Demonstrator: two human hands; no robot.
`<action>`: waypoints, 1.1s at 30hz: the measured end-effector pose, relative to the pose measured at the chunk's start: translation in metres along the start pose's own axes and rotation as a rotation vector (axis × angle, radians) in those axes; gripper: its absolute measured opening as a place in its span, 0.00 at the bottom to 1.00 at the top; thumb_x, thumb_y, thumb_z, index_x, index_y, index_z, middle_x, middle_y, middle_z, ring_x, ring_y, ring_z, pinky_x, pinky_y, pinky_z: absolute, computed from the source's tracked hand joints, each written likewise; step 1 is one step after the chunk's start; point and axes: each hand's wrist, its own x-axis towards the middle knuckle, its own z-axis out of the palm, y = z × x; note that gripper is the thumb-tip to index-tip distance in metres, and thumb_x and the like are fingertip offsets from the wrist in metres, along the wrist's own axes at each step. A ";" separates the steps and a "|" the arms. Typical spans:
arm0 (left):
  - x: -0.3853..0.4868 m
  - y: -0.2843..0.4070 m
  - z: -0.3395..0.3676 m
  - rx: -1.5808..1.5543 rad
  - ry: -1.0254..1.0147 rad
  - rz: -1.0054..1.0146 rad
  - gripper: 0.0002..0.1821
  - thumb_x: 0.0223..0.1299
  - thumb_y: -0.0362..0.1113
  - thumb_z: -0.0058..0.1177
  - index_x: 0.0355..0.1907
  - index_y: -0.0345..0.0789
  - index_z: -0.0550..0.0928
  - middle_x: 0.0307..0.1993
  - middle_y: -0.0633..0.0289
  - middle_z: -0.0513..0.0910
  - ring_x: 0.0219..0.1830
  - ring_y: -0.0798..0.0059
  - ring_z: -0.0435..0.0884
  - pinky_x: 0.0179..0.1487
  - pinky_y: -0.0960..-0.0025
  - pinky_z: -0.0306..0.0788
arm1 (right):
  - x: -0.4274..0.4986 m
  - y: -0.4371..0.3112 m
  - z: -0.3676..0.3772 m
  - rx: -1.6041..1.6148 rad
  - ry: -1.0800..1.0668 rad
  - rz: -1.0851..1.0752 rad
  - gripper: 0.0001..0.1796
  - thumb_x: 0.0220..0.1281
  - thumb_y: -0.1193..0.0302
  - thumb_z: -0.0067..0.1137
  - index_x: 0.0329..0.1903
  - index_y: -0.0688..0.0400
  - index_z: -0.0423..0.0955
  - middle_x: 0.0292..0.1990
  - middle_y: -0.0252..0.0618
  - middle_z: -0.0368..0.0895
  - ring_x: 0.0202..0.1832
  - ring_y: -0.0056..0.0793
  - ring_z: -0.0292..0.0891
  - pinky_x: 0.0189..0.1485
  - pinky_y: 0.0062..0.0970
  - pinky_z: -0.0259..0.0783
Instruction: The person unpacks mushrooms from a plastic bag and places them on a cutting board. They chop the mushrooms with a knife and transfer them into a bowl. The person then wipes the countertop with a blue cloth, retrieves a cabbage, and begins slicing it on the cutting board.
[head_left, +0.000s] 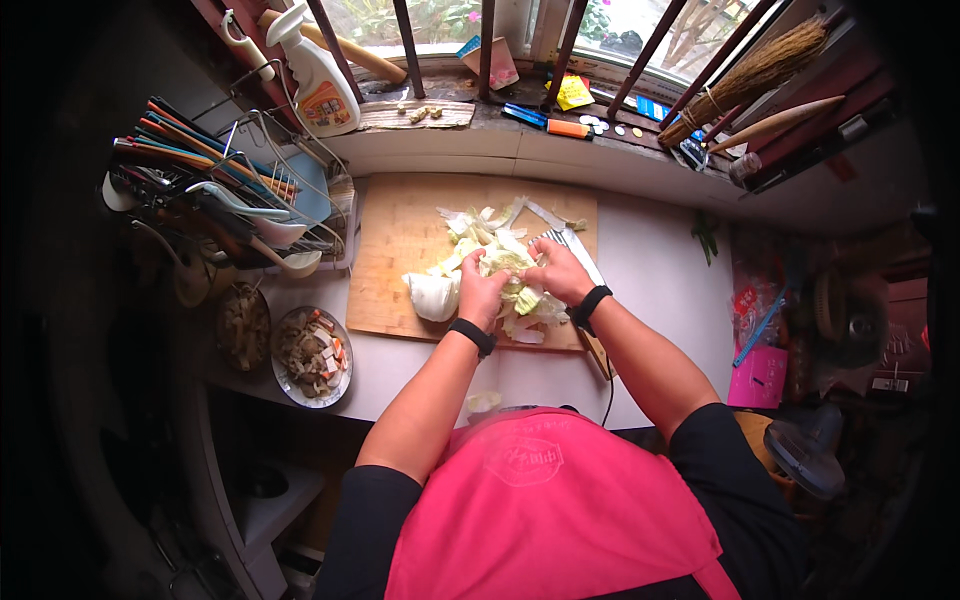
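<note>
My left hand (482, 292) and my right hand (555, 271) both grip a clump of pale green cabbage leaves (504, 259) between them. Beneath is a wooden cutting board (386, 225), strewn with more torn or cut leaves (480, 223). A white chunk of the cabbage (435, 295) lies to the left of my left hand. Partly under the leaves and my right wrist rests a kitchen knife; its blade (583, 253) shows beyond the hand, its wooden handle (598, 355) points toward me.
To the left stand a patterned bowl of cut food (313, 357), a second bowl (244, 330) and a wire rack of chopsticks and ladles (225, 195). A spray bottle (319, 75) and an orange lighter (568, 129) sit along the windowsill. Green peppers (705, 236) lie at right.
</note>
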 end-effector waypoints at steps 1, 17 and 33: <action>0.000 0.002 -0.002 -0.001 -0.043 -0.007 0.28 0.52 0.25 0.59 0.58 0.30 0.68 0.46 0.53 0.79 0.45 0.69 0.79 0.48 0.69 0.75 | 0.001 0.001 -0.001 0.033 -0.017 -0.031 0.20 0.47 0.70 0.68 0.44 0.60 0.73 0.37 0.39 0.81 0.42 0.28 0.77 0.47 0.28 0.72; -0.006 0.009 0.002 0.247 0.128 0.162 0.22 0.57 0.30 0.59 0.53 0.29 0.71 0.45 0.56 0.78 0.45 0.72 0.77 0.49 0.71 0.73 | 0.009 0.006 0.000 -0.285 0.235 -0.326 0.26 0.50 0.70 0.67 0.53 0.65 0.75 0.47 0.52 0.82 0.52 0.42 0.78 0.57 0.33 0.71; 0.000 0.007 -0.010 -0.323 -0.192 -0.077 0.18 0.68 0.32 0.51 0.57 0.27 0.75 0.47 0.59 0.82 0.48 0.76 0.79 0.54 0.72 0.72 | 0.002 0.001 -0.007 0.648 -0.223 0.086 0.17 0.60 0.75 0.63 0.52 0.62 0.76 0.43 0.34 0.81 0.42 0.22 0.77 0.45 0.24 0.75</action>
